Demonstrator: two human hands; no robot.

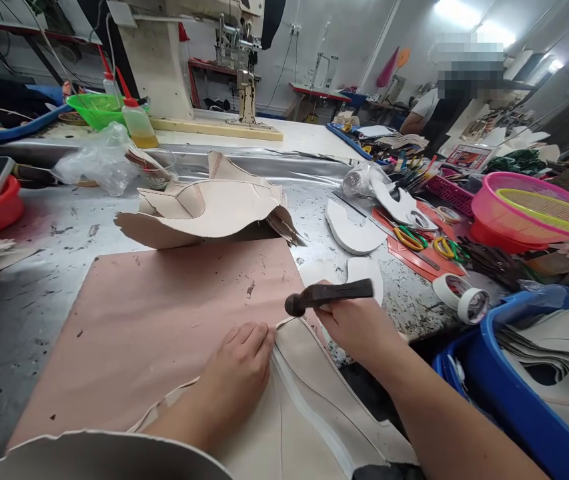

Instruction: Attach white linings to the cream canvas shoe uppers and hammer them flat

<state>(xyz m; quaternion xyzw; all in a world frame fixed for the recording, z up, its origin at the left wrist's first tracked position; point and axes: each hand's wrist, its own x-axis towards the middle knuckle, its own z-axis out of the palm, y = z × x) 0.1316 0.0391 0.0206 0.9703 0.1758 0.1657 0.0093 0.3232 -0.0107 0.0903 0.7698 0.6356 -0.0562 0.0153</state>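
My right hand is wrapped round a hammer. Its dark metal head is raised a little above the tip of a beige leather piece, with the round face pointing left. Fingers together and curled, my left hand grips the edge of that piece just left of the hammer. A pale strip runs along a seam on the leather. Beneath lies a pinkish-brown board, on which part of the leather rests. Another curved piece of the beige material fills the bottom left. My left fingertips are partly hidden.
Behind the board lies a pile of stitched beige pieces. A sewing machine stands farther back. Scissors, tape rolls and a pink basket are at right, above a blue bin. A person is at back right.
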